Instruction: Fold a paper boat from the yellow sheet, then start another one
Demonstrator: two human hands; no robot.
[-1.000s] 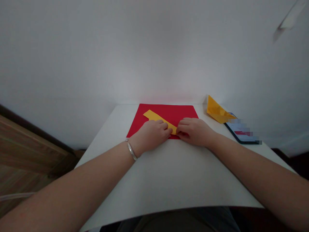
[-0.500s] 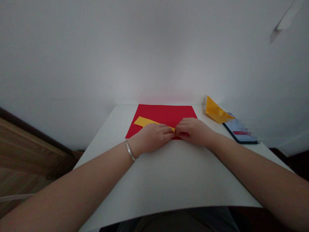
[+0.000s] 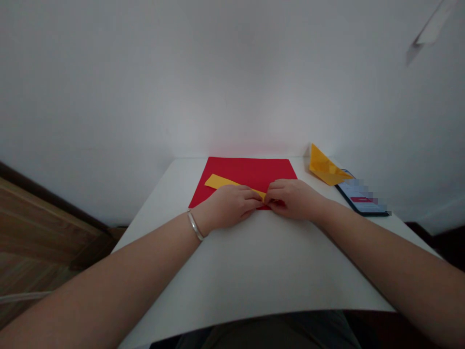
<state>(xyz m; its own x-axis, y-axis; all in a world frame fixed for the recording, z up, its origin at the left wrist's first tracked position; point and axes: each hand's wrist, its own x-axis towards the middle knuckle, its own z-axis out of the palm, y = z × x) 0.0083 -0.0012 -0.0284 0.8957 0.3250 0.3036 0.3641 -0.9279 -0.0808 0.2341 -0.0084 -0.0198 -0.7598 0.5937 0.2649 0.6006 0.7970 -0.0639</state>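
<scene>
Hands (image 3: pixel 264 201) hide part of the red sheet (image 3: pixel 261 169); phone (image 3: pixel 361 198) beside looks blurred.

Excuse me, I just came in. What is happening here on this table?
One person is working with both bare hands at a white table. The left hand, with a silver bangle on its wrist, and the right hand pinch the end of a yellow paper strip. The strip lies on a red paper sheet. To the right of the sheet are a folded yellow paper shape and a phone, which it touches.
</scene>
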